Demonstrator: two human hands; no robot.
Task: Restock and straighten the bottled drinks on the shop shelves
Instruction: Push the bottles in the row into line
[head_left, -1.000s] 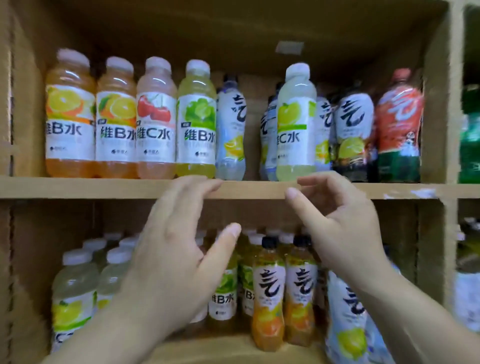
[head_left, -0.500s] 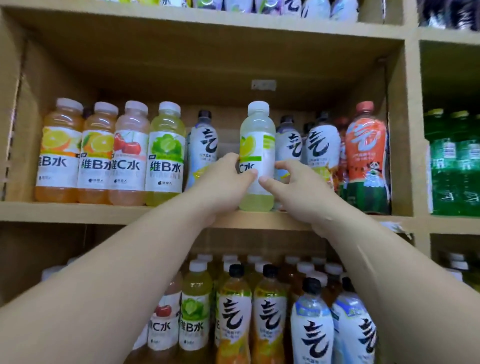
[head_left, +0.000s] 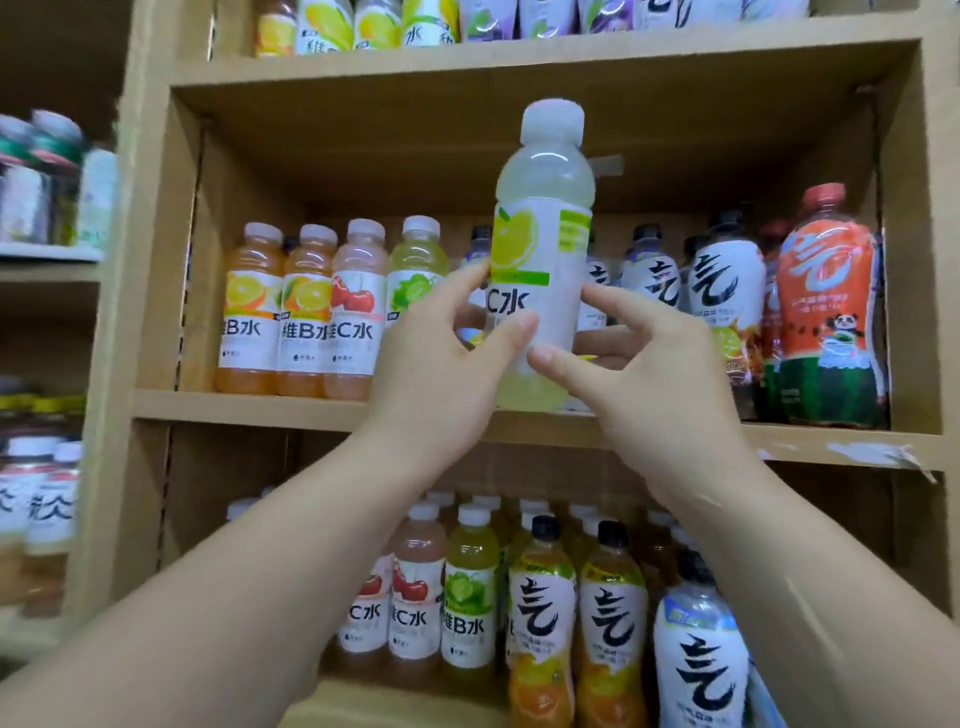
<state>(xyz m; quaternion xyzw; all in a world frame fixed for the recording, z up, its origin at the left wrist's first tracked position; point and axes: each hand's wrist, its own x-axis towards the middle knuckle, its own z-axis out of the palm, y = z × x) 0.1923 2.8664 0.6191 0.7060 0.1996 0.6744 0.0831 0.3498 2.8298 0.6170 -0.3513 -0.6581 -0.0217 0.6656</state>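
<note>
You hold the pale lemon-labelled plastic bottle with a white cap (head_left: 540, 249) upright at the front edge of the tan middle shelf (head_left: 249, 406), your left hand (head_left: 441, 364) gripping its left side and your right hand (head_left: 649, 374) its right. Four white-capped orange, pink and green bottles (head_left: 332, 312) line that shelf's left end. A red watermelon-print bottle (head_left: 826, 312) stands at its right end.

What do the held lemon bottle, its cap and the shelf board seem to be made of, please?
The lemon bottle looks like clear glossy plastic: pale liquid shows through, highlights on its shoulder. Its cap seems opaque white plastic, matte. The shelf board looks like matte tan cardboard or paper-faced board, with white scraps peeling at its front edge; I cannot tell which.
</note>
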